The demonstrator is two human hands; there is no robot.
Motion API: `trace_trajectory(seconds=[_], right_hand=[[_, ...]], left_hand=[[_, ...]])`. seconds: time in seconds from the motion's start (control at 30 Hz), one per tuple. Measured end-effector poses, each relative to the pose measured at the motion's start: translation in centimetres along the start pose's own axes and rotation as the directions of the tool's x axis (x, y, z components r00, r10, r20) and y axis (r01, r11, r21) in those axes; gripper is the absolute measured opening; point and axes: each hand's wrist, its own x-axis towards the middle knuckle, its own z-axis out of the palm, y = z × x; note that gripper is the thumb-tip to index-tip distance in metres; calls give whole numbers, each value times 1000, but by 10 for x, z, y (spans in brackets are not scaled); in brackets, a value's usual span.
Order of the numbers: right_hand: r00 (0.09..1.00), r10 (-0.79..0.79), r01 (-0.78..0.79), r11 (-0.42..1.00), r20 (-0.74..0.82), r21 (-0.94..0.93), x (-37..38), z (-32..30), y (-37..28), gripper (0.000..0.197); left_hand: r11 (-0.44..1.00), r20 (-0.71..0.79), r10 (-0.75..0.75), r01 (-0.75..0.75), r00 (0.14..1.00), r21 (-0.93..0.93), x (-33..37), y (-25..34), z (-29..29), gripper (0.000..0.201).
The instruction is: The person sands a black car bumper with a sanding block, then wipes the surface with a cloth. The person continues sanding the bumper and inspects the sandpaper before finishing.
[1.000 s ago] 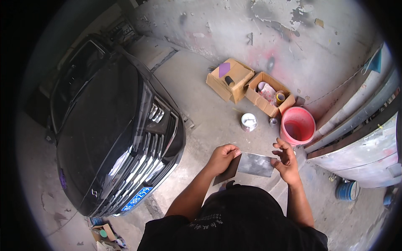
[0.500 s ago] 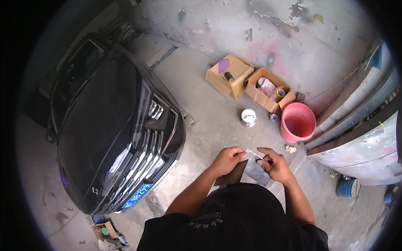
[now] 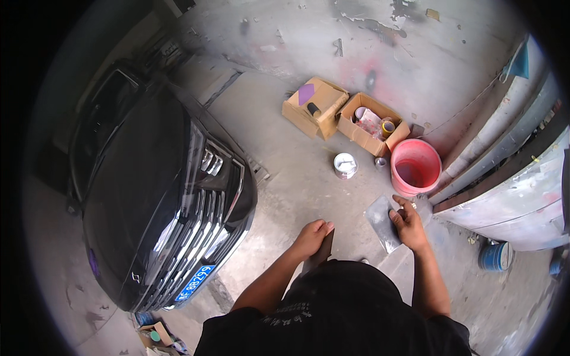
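My left hand (image 3: 313, 238) is closed, pinching the upper edge of a dark brown sheet (image 3: 321, 252) that hangs down in front of my black shirt. The sheet's lower part is hidden behind the shirt. Farther right, my right hand (image 3: 409, 225) grips a grey, flat rectangular plate (image 3: 379, 221) with pale smears on it. Its thumb lies across the face of the plate, while the index finger stretches along the far edge. A gap separates the two hands, and the plate and sheet do not touch.
A black car (image 3: 148, 196) stands close on the left. Ahead are an open can (image 3: 345, 174), a small metal cup (image 3: 380, 168), a pink bucket (image 3: 395, 184) and two cardboard boxes (image 3: 300, 121). Painted panels (image 3: 504, 207) lean on the right, with a blue drum (image 3: 491, 257) nearby.
My hands have moved apart. The right hand has carried the grey plate up and to the right, off the brown sheet; the left hand has drawn down and left with the sheet.
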Motion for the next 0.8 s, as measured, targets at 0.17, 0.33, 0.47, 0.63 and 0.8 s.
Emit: trace_trajectory(seconds=[0.17,0.33,0.47,0.63,0.8], right_hand=[[961,253,-253,967,114,-17,-32,-8,91,46],[811,556,-558,829,181,-42,-101,-9,208,47],[661,737,-749,659,141,66,-153,-12,264,40],[560,826,-819,540,65,196,-187,-4,296,43],[522,853,-839,510,18,191,-182,17,287,48]], left_hand=[[992,-142,114,-106,983,63,8,-53,24,32],[890,54,-430,433,901,-145,7,-140,23,34],[840,-7,-536,532,844,-107,-13,-186,26,10],[835,-141,-503,521,853,177,-14,-206,24,10],[814,22,-544,520,839,259,4,-206,16,21]])
